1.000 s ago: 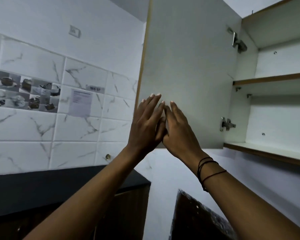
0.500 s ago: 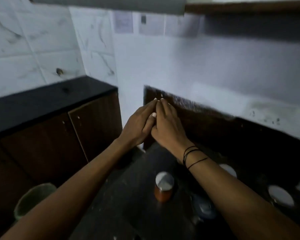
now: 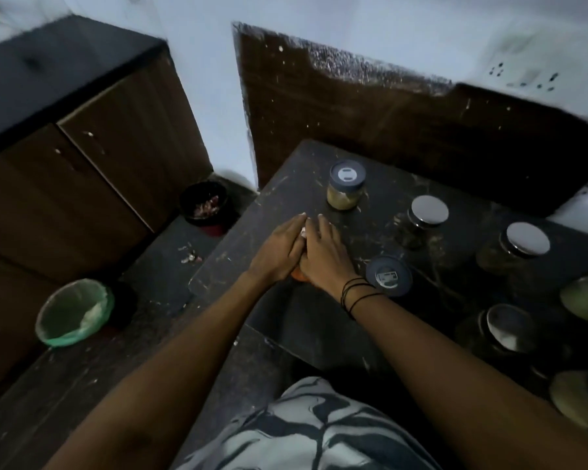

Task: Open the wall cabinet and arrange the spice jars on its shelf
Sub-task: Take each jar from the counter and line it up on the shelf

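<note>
Zero jars shelved so far, judging by how many sit on the dark countertop [image 3: 286,327]. Left hand [image 3: 279,252] and right hand [image 3: 323,256] pressed side by side, fingers straight, over an orange jar [image 3: 297,274] mostly hidden beneath; can't tell if actually gripped. Further right: yellow-spice jar [image 3: 345,188] near the wall, grey-lidded jar [image 3: 387,274] just beside the wrist, then silver-lidded jars [image 3: 428,212] trailing off toward the edge. No cabinet in view. Pretty much all the arranging left, probably.
</note>
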Tool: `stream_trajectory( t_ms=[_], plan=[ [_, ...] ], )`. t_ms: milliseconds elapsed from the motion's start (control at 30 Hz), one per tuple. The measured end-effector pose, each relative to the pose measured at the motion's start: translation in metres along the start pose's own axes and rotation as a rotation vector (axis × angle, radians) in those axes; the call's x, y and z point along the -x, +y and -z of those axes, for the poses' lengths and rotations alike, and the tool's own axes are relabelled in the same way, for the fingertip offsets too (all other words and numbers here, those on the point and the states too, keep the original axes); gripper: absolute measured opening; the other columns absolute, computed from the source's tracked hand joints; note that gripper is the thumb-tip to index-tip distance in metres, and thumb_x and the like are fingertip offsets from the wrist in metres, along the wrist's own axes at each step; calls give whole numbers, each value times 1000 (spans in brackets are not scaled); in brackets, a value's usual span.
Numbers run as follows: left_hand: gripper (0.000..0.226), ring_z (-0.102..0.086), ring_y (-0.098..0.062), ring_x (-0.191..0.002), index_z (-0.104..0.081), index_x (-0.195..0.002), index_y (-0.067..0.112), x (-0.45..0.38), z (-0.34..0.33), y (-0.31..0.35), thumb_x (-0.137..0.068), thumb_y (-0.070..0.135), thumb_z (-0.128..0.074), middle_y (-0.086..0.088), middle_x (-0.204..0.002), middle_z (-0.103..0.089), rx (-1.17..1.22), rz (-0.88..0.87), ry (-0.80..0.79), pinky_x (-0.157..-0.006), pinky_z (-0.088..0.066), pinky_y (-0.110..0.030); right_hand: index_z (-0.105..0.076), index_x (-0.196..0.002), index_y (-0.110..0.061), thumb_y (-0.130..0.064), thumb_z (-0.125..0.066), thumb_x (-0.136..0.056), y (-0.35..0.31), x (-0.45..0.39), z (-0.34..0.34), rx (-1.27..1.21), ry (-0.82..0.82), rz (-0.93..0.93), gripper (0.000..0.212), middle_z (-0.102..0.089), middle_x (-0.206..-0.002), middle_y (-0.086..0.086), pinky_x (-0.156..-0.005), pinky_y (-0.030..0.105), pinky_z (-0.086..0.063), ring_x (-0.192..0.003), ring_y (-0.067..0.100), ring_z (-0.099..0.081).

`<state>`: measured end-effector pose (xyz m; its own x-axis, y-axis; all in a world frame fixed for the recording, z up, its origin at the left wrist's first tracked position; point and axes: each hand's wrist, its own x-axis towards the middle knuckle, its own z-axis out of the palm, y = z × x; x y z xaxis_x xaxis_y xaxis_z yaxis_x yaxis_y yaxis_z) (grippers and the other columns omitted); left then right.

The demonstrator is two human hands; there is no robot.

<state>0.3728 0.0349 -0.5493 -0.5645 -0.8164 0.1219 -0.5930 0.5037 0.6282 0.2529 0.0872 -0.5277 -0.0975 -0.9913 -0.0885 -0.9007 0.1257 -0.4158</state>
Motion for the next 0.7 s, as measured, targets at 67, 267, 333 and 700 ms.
stream_trajectory(
  t_ms=[67, 267, 333, 700],
  plan=[
    [52, -35, -25, -146, -39, -149, 7, 4, -16, -7, -103, 30, -33, -17, -155, -40, 32, 26, -43, -121, -29, -42, -22, -151, -12, -26, -44, -96, 8, 6, -14, -14, -6, -15, 61, -13, -161, 20, -118, 50, -23, -146, 38, -17],
    [49, -38, -20, -141, -38, -148, 15, 6, -40, -17, -102, 31, -35, -10, -153, -40, 248, 126, 20, -115, -33, -33, -6, -153, -21, -35, -59, -87, 27, 17, -45, -45, -35, 15, 86, -6, -159, 20, -112, 54, -34, -144, 42, -21],
    [41, -52, -19, -125, -45, -141, 20, 1, -44, -14, -102, 33, -39, -6, -139, -52, 462, 296, 74, -103, -45, -34, -6, -153, -25, -36, -62, -85, 30, 15, -50, -69, -24, 7, 88, -17, -153, 20, -106, 53, -42, -137, 40, -33],
    [48, -66, -16, -104, -66, -114, 13, -17, -32, -7, -105, 42, -30, -6, -112, -71, 879, 638, 270, -88, -53, -31, -41, -126, -29, -27, -82, -66, 30, -3, -31, -805, 268, -177, 72, -52, -128, -1, -90, 27, -50, -114, 14, -55]
  ],
)
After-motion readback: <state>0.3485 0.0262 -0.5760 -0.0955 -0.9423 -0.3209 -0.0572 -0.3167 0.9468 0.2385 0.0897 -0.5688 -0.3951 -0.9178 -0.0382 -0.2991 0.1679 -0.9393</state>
